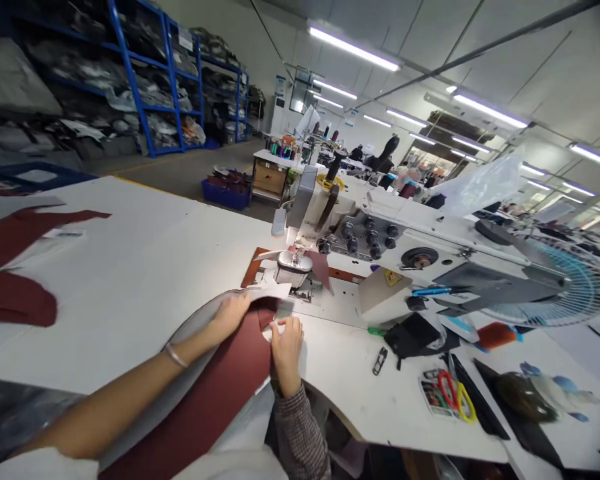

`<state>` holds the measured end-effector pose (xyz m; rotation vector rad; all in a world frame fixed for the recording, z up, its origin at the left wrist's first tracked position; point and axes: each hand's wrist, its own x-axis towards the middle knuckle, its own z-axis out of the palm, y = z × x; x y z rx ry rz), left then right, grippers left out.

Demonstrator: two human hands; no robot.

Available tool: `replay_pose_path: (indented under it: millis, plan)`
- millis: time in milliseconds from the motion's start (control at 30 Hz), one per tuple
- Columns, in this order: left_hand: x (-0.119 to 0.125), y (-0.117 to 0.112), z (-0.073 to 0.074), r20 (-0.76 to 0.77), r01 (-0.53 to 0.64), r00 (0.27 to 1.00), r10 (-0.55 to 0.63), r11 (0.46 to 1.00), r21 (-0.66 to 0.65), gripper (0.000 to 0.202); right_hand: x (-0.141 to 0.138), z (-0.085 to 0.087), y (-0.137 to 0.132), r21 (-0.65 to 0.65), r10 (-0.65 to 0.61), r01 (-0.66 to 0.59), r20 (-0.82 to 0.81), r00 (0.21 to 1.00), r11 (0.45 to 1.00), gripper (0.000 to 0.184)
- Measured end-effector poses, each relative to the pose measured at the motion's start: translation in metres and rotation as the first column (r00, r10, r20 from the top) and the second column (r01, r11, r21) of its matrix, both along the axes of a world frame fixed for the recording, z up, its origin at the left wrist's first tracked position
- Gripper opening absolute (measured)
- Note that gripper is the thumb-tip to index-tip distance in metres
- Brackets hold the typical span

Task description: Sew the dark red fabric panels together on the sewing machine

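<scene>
A long maroon fabric piece (230,380) with a grey lining runs from my lap up to the front of a white sewing machine (370,207). My left hand (231,315) grips its upper left edge, fingers bent over the grey and white border. At the right edge of the fabric, my right hand (286,340) pinches the cloth near a white patch between thumb and fingers. Both hands are just short of the machine's presser area (295,267), where a small piece of maroon cloth lies. The fingertips are partly hidden by the fabric.
More maroon cut pieces (20,293) lie on the white table (130,267) at left. Right of my hands are a small clipper (380,361), a black pouch (415,333), red-and-yellow scissors (455,397) and an orange thread cone (497,335). A fan (575,280) stands behind them.
</scene>
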<state>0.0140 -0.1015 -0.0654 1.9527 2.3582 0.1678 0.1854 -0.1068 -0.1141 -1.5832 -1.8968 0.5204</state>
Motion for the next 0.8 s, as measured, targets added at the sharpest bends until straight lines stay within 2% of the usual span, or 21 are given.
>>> replay_pose_path:
  millis: [67,100,133,200,233,267,333,400,467,533,600,633,667,700,733,767,800]
  plan:
    - [-0.010,-0.006,0.025,0.013,0.031,0.999,-0.032,0.999,0.039,0.039,0.005,0.008,-0.003,0.070,0.081,-0.076,-0.069,0.994,0.995,0.016]
    - [-0.012,-0.010,0.037,0.011,0.042,0.999,-0.043,0.997,0.065,0.039,0.006,0.015,-0.003,0.130,0.138,-0.121,-0.129,0.982,0.984,0.014]
    - [-0.010,-0.016,0.047,0.010,0.056,0.998,-0.058,0.994,0.095,0.040,0.006,0.024,-0.001,0.200,0.186,-0.145,-0.204,0.961,0.969,0.019]
    - [0.000,-0.032,0.062,0.027,0.121,0.991,-0.127,0.977,0.174,0.042,0.008,0.044,0.006,0.304,0.270,-0.162,-0.361,0.893,0.939,0.061]
    - [0.007,-0.040,0.068,0.041,0.175,0.981,-0.189,0.958,0.228,0.044,0.011,0.055,0.010,0.318,0.323,-0.194,-0.427,0.845,0.928,0.076]
    - [0.015,-0.049,0.073,0.055,0.239,0.962,-0.266,0.927,0.289,0.045,0.015,0.065,0.014,0.311,0.382,-0.253,-0.484,0.787,0.916,0.079]
    - [0.030,-0.061,0.084,0.077,0.359,0.902,-0.424,0.838,0.411,0.048,0.032,0.082,0.020,0.286,0.484,-0.391,-0.558,0.674,0.874,0.062]
    - [0.041,-0.060,0.103,0.122,0.433,0.827,-0.549,0.760,0.486,0.053,0.057,0.098,0.026,0.281,0.519,-0.444,-0.578,0.630,0.851,0.039]
    - [0.046,-0.046,0.133,0.244,0.480,0.723,-0.646,0.725,0.494,0.055,0.085,0.119,0.033,0.300,0.484,-0.381,-0.539,0.689,0.875,0.029]
    - [0.046,-0.022,0.164,0.441,0.529,0.566,-0.697,0.717,0.453,0.051,0.109,0.151,0.046,0.297,0.441,-0.337,-0.435,0.785,0.893,0.023]
    - [0.042,0.003,0.183,0.681,0.566,0.369,-0.633,0.734,0.375,0.053,0.124,0.189,0.061,0.251,0.468,-0.404,-0.305,0.830,0.880,0.015]
    - [0.039,0.013,0.183,0.782,0.576,0.281,-0.556,0.750,0.326,0.057,0.126,0.206,0.068,0.217,0.522,-0.477,-0.260,0.812,0.851,0.013]
    - [0.035,0.019,0.176,0.853,0.571,0.217,-0.475,0.770,0.284,0.060,0.126,0.220,0.074,0.170,0.596,-0.572,-0.214,0.774,0.803,0.015]
    - [0.031,0.021,0.162,0.889,0.550,0.188,-0.418,0.795,0.257,0.062,0.122,0.227,0.078,0.125,0.666,-0.654,-0.165,0.728,0.746,0.018]
    - [0.027,0.021,0.143,0.900,0.509,0.193,-0.390,0.824,0.248,0.062,0.115,0.229,0.079,0.083,0.717,-0.712,-0.095,0.691,0.697,0.020]
    - [0.023,0.017,0.120,0.880,0.441,0.228,-0.416,0.850,0.287,0.060,0.107,0.223,0.079,0.044,0.735,-0.734,0.006,0.678,0.678,0.017]
    - [0.019,0.011,0.095,0.838,0.362,0.300,-0.456,0.867,0.343,0.058,0.096,0.213,0.077,0.025,0.705,-0.714,0.139,0.696,0.700,0.013]
